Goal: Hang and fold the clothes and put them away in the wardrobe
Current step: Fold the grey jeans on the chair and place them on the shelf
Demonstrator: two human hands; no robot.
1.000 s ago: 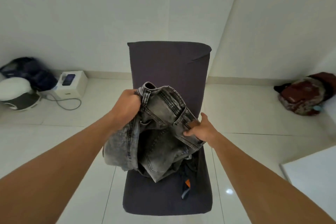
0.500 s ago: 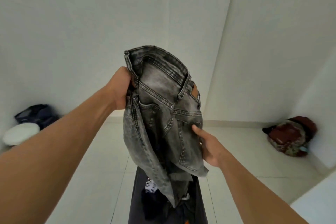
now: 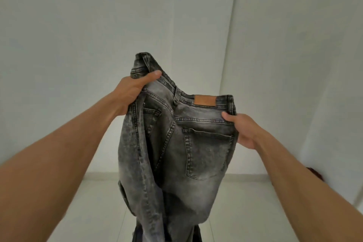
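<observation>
A pair of grey washed jeans [image 3: 188, 143] hangs in front of me, back side facing me, with a brown leather patch on the waistband. My left hand [image 3: 133, 90] grips the left end of the waistband, thumb on top. My right hand [image 3: 242, 129] pinches the right side seam just below the waistband. The legs drop out of the bottom of the view and hide most of what is below.
White walls meet in a corner behind the jeans. Pale tiled floor [image 3: 94, 208] shows below. A sliver of the dark chair [image 3: 197, 235] peeks out under the jeans. A dark red bundle's edge [image 3: 314, 174] shows behind my right forearm.
The jeans came up off the chair and were spread out. My right hand moved from the front of the fabric to the right side seam. The view tilted upward.
</observation>
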